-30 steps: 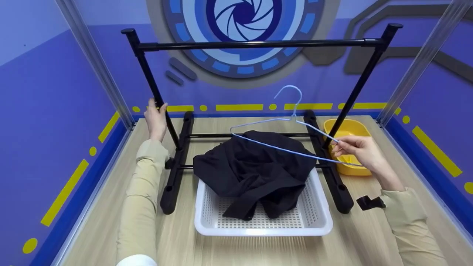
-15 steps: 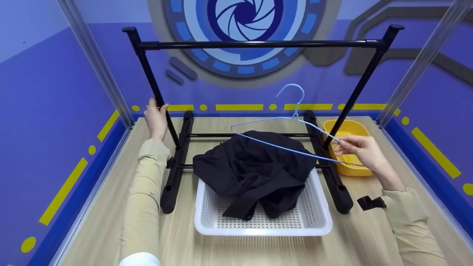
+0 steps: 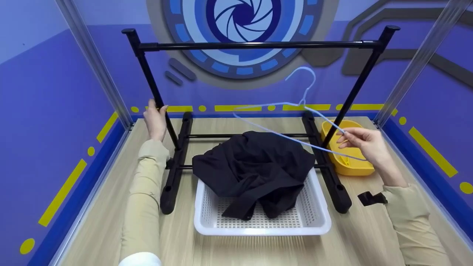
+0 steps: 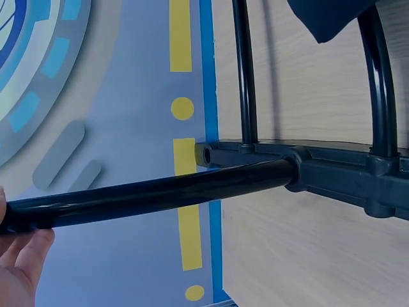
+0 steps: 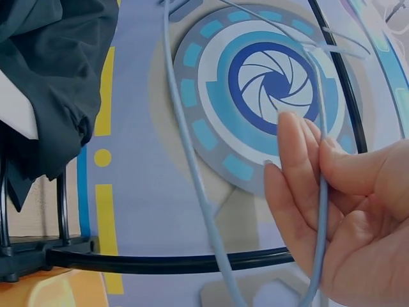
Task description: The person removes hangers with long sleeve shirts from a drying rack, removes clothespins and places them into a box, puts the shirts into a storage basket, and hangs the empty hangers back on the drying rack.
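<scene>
Looks early: pinches the bare blue hanger [image 3: 303, 105] in the fingers [image 5: 294, 147] of the right hand [image 3: 371, 147], hooked on nothing; curls the left hand [image 3: 155, 122] round a post of the black rack [image 3: 258, 45]. Has the black cloth [image 3: 255, 170] heaped in the white basket [image 3: 263, 231]. Shows the right palm [image 5: 361, 256] only from the right wrist, the whole heap only from the head.

There are two bare hands [image 3: 155, 120] [image 3: 371, 146], one light-blue wire hanger [image 5: 323, 195], one black tubular clothes rack [image 3: 244, 45] with two uprights [image 3: 148, 74] [image 3: 360, 82], one white perforated basket [image 3: 262, 231], one crumpled black cloth bundle [image 3: 255, 166], one rounded yellow container [image 3: 353, 171] and one pale wood-grain worktop [image 3: 369, 236].
</scene>
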`<control>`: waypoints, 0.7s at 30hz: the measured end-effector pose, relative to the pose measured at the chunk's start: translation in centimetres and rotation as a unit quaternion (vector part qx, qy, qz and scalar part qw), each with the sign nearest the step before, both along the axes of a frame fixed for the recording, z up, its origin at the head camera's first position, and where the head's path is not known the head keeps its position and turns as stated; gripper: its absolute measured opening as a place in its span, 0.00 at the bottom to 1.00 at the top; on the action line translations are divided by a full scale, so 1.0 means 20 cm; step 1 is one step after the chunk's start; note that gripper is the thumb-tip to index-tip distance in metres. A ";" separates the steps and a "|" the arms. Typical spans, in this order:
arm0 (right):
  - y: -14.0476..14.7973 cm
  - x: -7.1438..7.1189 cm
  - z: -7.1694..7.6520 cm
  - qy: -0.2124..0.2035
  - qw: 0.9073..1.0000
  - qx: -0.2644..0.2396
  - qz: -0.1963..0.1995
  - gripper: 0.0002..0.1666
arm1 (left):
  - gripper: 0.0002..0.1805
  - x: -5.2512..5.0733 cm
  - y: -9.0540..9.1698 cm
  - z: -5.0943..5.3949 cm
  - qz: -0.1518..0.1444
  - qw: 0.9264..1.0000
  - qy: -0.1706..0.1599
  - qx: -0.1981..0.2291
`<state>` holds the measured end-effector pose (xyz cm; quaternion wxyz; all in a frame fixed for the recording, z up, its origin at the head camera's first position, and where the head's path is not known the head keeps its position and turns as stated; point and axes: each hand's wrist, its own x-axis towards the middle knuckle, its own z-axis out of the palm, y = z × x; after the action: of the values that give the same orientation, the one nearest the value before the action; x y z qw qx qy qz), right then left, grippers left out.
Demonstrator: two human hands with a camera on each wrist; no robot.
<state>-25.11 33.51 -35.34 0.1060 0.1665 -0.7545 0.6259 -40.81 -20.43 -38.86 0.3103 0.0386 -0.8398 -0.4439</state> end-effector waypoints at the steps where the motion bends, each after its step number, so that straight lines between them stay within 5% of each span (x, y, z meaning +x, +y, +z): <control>1: 0.00 0.00 0.01 0.003 1.000 -0.017 -0.003 0.11 | 0.13 0.00 0.00 0.00 0.002 1.000 0.000 -0.003; 5: 0.00 -0.01 0.07 0.023 0.997 -0.069 -0.011 0.11 | 0.13 -0.01 0.00 0.00 -0.002 1.000 -0.008 -0.002; 21: 0.04 -0.10 0.17 0.008 0.991 -0.103 -0.084 0.13 | 0.13 0.00 -0.01 0.00 -0.004 1.000 -0.008 0.011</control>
<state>-27.03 34.29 -31.92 0.1811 0.0954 -0.6962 0.6881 -40.86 -20.61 -38.84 0.3013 0.0418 -0.8372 -0.4544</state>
